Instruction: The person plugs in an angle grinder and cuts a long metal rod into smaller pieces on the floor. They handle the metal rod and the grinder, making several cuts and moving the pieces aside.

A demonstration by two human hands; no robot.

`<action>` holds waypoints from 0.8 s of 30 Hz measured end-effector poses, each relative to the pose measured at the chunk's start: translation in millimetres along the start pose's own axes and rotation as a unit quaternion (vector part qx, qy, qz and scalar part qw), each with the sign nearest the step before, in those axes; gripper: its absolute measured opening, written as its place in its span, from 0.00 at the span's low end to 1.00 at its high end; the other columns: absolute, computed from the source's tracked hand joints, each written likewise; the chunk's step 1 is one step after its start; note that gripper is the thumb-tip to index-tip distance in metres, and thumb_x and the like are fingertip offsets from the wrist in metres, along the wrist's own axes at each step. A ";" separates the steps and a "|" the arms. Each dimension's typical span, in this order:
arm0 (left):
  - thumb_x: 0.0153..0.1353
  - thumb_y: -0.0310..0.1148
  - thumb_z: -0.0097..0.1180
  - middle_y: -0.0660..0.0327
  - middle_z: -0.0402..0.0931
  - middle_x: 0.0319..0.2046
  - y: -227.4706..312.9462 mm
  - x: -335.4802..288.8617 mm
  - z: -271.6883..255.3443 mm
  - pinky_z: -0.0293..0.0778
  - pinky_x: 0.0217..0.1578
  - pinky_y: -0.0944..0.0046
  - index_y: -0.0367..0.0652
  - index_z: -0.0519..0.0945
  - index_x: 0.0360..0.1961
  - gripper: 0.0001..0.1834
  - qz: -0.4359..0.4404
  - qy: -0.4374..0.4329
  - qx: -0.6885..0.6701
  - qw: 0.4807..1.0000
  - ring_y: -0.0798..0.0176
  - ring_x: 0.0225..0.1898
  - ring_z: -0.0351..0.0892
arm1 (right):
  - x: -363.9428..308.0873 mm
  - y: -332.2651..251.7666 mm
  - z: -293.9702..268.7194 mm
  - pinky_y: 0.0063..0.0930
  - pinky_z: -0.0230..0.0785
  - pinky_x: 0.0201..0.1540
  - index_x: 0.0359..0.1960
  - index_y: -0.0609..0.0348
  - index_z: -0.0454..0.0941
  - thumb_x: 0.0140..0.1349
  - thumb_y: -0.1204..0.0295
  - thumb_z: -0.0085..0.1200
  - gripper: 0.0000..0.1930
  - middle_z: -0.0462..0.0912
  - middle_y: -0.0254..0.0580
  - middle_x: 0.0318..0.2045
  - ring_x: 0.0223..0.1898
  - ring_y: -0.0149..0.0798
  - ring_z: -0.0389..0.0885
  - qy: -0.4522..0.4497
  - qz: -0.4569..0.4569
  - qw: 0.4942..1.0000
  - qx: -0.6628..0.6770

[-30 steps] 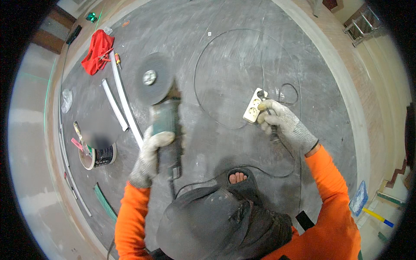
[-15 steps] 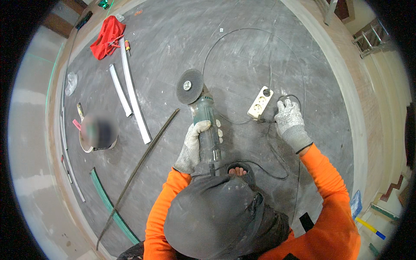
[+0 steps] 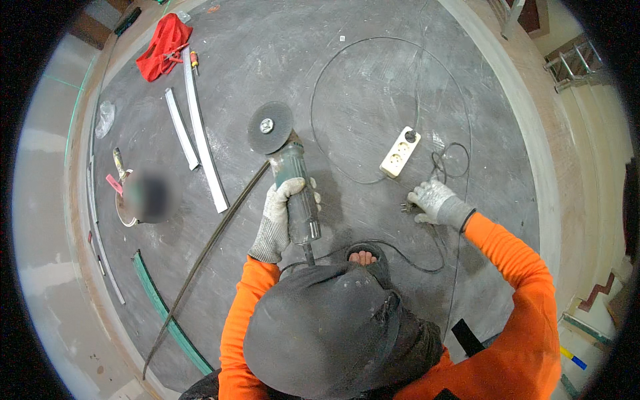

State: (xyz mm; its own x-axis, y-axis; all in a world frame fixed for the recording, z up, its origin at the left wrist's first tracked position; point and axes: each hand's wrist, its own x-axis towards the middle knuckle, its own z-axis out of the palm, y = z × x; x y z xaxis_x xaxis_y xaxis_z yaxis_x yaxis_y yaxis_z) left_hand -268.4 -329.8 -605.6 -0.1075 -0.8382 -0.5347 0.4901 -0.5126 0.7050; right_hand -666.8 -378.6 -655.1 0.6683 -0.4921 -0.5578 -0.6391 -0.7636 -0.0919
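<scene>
My left hand [image 3: 277,210], in a grey work glove, is wrapped round the body of a green angle grinder [image 3: 304,217]. The grinder is tilted, its dark disc [image 3: 279,137] pointing away from me. My gloved right hand [image 3: 437,202] holds a power plug [image 3: 405,207] at its fingertips, pins facing left. Just beyond that hand lies a white power strip [image 3: 392,167] with a dark plug [image 3: 410,136] in its far socket; the plug in my hand is apart from it. A loop of dark cord [image 3: 455,160] rests on the floor beside the strip.
To the left lie two pale metal strips [image 3: 203,137], a long dark bar [image 3: 200,257] and a green strip [image 3: 163,307]. Farther off are a red bag [image 3: 160,53] and a screwdriver [image 3: 194,61]. A bucket [image 3: 125,212] stands at left. Toes [image 3: 362,257] show near the grinder's cord.
My right hand has drawn back from beside the power strip toward me, and the plug now shows at its fingertips. The grinder and left hand have shifted left in the view.
</scene>
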 end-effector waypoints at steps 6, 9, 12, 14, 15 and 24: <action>0.69 0.43 0.59 0.55 0.83 0.38 -0.9 1.0 -5.6 0.86 0.40 0.58 0.38 0.76 0.54 0.22 0.006 -0.015 -0.012 1.000 0.59 0.35 0.87 | 4.4 3.8 40.1 0.45 0.76 0.51 0.51 0.54 0.79 0.64 0.57 0.63 0.19 0.85 0.46 0.41 0.48 0.50 0.85 0.060 0.062 0.995 0.058; 0.68 0.45 0.58 0.54 0.84 0.36 5.3 -2.3 -11.1 0.85 0.40 0.59 0.37 0.77 0.53 0.23 0.012 0.002 0.005 1.000 0.59 0.34 0.86 | 11.3 -1.2 -6.6 0.48 0.78 0.48 0.48 0.53 0.81 0.66 0.59 0.61 0.15 0.87 0.47 0.38 0.44 0.52 0.87 0.104 0.113 0.979 0.135; 0.68 0.45 0.58 0.54 0.84 0.36 8.8 -1.6 -2.1 0.85 0.40 0.60 0.37 0.76 0.53 0.23 0.037 -0.001 0.019 0.999 0.59 0.33 0.86 | 17.3 24.7 -26.5 0.49 0.79 0.50 0.43 0.49 0.84 0.67 0.61 0.59 0.09 0.88 0.44 0.41 0.46 0.51 0.88 0.195 0.128 0.967 0.102; 0.68 0.44 0.59 0.54 0.85 0.35 12.7 -5.1 -0.1 0.85 0.40 0.60 0.36 0.77 0.53 0.22 0.036 0.000 0.023 0.999 0.59 0.33 0.86 | 27.8 36.8 -37.4 0.48 0.79 0.51 0.44 0.48 0.85 0.67 0.62 0.59 0.09 0.89 0.43 0.42 0.47 0.50 0.88 0.255 0.095 0.962 0.032; 0.68 0.44 0.59 0.54 0.85 0.35 14.2 -6.1 -0.3 0.84 0.39 0.60 0.36 0.77 0.52 0.22 0.036 0.000 0.025 0.999 0.59 0.33 0.86 | 31.3 37.6 -48.5 0.47 0.79 0.53 0.46 0.50 0.86 0.67 0.64 0.57 0.10 0.88 0.45 0.43 0.49 0.49 0.87 0.234 0.088 0.968 -0.003; 0.67 0.43 0.60 0.53 0.85 0.34 17.9 -8.5 7.5 0.85 0.36 0.60 0.36 0.77 0.50 0.21 0.049 0.036 0.066 0.996 0.60 0.31 0.86 | 89.2 43.9 -54.6 0.44 0.79 0.51 0.37 0.57 0.86 0.63 0.68 0.57 0.08 0.88 0.47 0.38 0.45 0.48 0.88 0.147 0.040 0.987 -0.055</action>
State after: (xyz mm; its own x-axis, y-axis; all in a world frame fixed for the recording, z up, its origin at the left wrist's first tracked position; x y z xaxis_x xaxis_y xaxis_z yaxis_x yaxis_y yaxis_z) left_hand -265.2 -333.2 -585.0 0.0000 -0.8726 -0.4885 0.3760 -0.4526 0.8086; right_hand -614.5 -478.8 -663.9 0.7091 -0.6408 -0.2943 -0.6602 -0.7499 0.0419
